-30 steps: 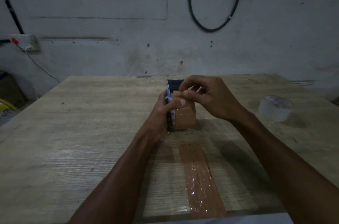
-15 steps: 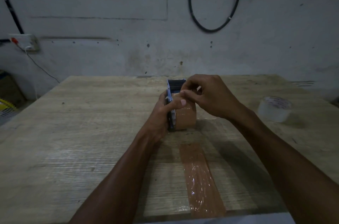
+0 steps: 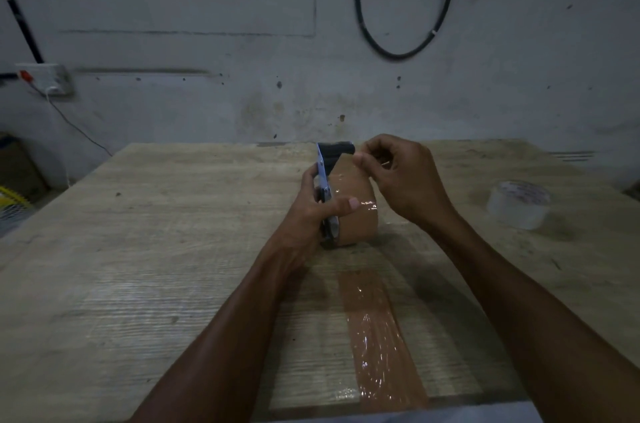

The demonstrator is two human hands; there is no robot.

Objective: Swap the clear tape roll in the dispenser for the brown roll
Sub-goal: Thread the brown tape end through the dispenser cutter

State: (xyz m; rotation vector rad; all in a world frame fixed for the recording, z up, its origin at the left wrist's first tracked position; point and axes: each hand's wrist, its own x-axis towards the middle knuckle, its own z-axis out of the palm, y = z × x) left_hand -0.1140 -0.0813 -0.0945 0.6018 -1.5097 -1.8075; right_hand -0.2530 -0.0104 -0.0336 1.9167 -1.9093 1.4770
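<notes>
So the swap itself looks pretty much done: the brown roll (image 3: 356, 206) is already sitting in the dispenser (image 3: 327, 187), and the clear roll (image 3: 518, 204) is out, lying flat on the table (image 3: 138, 249) well off to the right, nobody touching it. What's left, as far as I can judge, is threading the loose end up through the front of the dispenser, toward the black roller part at the top. The left hand (image 3: 317, 211) is wrapped around the dispenser from the left side, thumb pressed across onto the brown roll, holding the whole thing standing on the table. The right hand (image 3: 398, 177) is pinching what seems to be the free end of the brown tape right by the top of the dispenser, fingers curled tight; can't really make out the tape edge itself since it's dim. There's also a strip of brown tape (image 3: 377, 339) stuck flat on the table nearer the person, running toward the front edge. No other containers around, just the dispenser holding the brown roll.
</notes>
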